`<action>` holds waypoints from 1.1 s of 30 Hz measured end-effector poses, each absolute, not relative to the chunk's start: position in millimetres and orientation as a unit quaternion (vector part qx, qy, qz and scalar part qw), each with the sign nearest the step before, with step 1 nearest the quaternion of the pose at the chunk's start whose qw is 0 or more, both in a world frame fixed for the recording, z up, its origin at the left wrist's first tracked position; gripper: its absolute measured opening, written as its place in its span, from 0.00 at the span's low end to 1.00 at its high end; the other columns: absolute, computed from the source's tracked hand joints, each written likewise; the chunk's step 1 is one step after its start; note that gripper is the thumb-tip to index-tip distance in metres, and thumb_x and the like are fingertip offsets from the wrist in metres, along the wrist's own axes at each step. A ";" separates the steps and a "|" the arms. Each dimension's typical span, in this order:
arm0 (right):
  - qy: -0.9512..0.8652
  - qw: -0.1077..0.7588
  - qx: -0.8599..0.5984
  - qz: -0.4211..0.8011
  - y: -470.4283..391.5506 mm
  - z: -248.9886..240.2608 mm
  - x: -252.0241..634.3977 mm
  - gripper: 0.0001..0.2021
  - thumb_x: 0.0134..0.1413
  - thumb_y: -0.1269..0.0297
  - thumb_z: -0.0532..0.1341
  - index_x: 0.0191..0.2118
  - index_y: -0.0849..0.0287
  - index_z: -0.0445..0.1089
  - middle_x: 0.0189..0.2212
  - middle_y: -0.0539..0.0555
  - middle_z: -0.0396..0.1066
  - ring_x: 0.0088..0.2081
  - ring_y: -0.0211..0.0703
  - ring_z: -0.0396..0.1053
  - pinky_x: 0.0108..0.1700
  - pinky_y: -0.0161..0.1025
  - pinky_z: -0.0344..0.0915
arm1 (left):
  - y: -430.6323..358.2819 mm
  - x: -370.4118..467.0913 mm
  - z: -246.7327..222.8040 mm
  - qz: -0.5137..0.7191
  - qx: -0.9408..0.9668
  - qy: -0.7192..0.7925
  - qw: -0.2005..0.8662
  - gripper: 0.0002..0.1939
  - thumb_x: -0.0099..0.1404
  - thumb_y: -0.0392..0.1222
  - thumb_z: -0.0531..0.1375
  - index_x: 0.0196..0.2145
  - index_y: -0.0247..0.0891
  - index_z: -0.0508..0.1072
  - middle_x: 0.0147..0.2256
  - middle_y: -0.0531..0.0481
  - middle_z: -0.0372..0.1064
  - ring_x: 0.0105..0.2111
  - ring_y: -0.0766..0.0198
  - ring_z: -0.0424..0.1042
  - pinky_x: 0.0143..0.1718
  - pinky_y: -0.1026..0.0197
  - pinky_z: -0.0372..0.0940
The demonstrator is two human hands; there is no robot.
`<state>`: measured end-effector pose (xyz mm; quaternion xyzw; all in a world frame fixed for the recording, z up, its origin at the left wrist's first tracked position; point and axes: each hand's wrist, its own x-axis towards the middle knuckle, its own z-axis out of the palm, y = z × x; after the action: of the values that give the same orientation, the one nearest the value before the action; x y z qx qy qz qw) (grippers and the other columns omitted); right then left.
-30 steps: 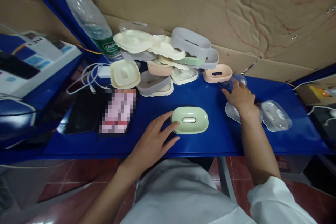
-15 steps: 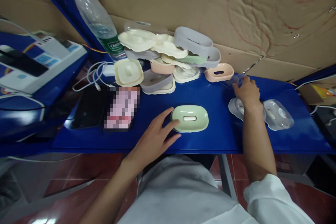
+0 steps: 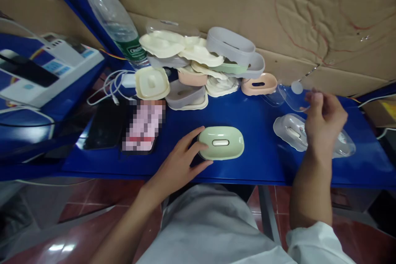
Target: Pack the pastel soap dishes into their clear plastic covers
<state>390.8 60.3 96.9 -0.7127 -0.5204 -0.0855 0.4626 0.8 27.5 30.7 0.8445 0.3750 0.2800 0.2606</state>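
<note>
On the blue table a light green oval soap dish [image 3: 233, 148] with a white bar in its middle slot lies in front of me. My left hand [image 3: 188, 154] takes it by the left end, thumb at the near side and fingers at the far side and rim. At the right, my right hand [image 3: 324, 109] pinches the edge of a clear plastic cover [image 3: 287, 93] with a round white sticker, raised off the table. Below that hand are two clear-covered grey dishes, one on the left [image 3: 286, 132] and one on the right [image 3: 346, 146], partly hidden by my wrist.
At the back stands a pile of cream, grey and peach dish parts [image 3: 185, 55], with a peach tray [image 3: 260, 83] at its right end. A water bottle [image 3: 111, 20], a white cable [image 3: 108, 86], a phone [image 3: 144, 128] and a power strip [image 3: 77, 64] occupy the left.
My right hand has lifted the clear cover from beside the peach tray and moved right and toward me with it. My left hand stays at the green soap dish.
</note>
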 end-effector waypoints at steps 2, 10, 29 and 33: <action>-0.502 0.544 -0.669 -0.063 38.6 89.6 367.7 0.24 0.73 0.49 0.57 0.60 0.63 0.75 0.50 0.65 0.81 0.49 0.53 0.81 0.44 0.48 0.80 | 28.4 0.4 31.6 0.279 0.841 0.375 0.273 0.12 0.74 0.45 0.65 0.52 0.43 0.70 0.72 0.40 0.58 0.71 0.50 0.63 0.71 0.44 0.64; -0.765 0.446 -0.456 0.089 -30.9 51.4 291.3 0.20 0.74 0.62 0.59 0.66 0.50 0.72 0.55 0.58 0.80 0.57 0.54 0.78 0.58 0.56 0.77 | 32.0 -4.0 29.9 0.286 0.773 0.413 0.388 0.46 0.67 0.49 0.71 0.74 0.51 0.52 0.71 0.41 0.61 0.71 0.47 0.63 0.72 0.41 0.61; -0.838 0.286 -0.462 0.037 -39.3 35.5 276.0 0.36 0.66 0.71 0.66 0.74 0.42 0.59 0.62 0.61 0.64 0.70 0.62 0.60 0.67 0.65 0.67 | 33.5 -1.7 32.5 0.273 0.811 0.372 0.359 0.43 0.71 0.42 0.67 0.75 0.53 0.50 0.71 0.41 0.59 0.71 0.48 0.62 0.72 0.41 0.61; -0.817 0.303 -0.488 0.061 -40.1 35.6 275.7 0.33 0.67 0.72 0.63 0.73 0.41 0.61 0.64 0.61 0.61 0.72 0.64 0.59 0.68 0.69 0.66 | 32.6 -2.4 33.6 0.271 0.818 0.367 0.350 0.41 0.72 0.42 0.66 0.75 0.53 0.50 0.70 0.42 0.59 0.70 0.49 0.62 0.72 0.42 0.62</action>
<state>275.7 -40.1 35.6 -0.4875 -0.8166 0.0605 0.3031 -2.4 32.6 33.6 0.8181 0.3670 0.2714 0.3497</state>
